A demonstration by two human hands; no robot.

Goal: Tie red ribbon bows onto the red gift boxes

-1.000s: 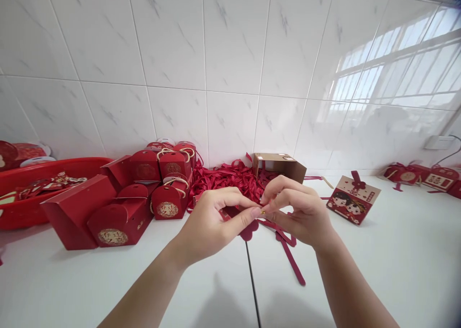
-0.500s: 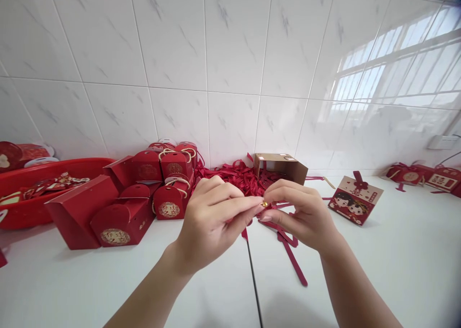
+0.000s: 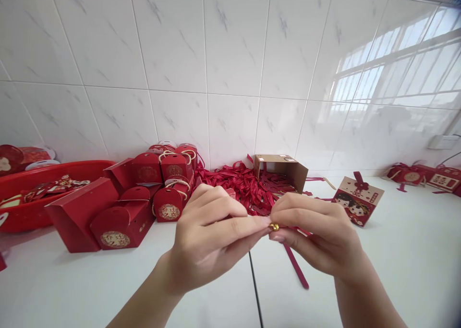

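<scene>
A small, shiny, round gold bead (image 3: pixel 274 227), perhaps a bell, sits at the meeting fingertips of both hands. My left hand (image 3: pixel 212 241) pinches from the left with its thumb and fingers pressed together. From the other side, my right hand (image 3: pixel 320 234) pinches too, its thumb under and fingers over the bead. What else lies between the fingertips is hidden. Behind the hands is a heap of red ribbons (image 3: pixel 234 174), partly covered by them. A dark red strip (image 3: pixel 297 268) lies on the white table below my right hand.
Red gift boxes (image 3: pixel 115 222) with gold print, some with cord handles, stand at the left beside a red plastic basin (image 3: pixel 68 169). An open cardboard box (image 3: pixel 300 174) rests behind the ribbons. To the right stands a box with cartoon figures (image 3: pixel 358 200); more red boxes (image 3: pixel 442 176) lie farther right.
Both hands have moved slightly down and to the right, with the gold bead between them. More of the bead shows now. The surrounding boxes and ribbons have stayed in place.
</scene>
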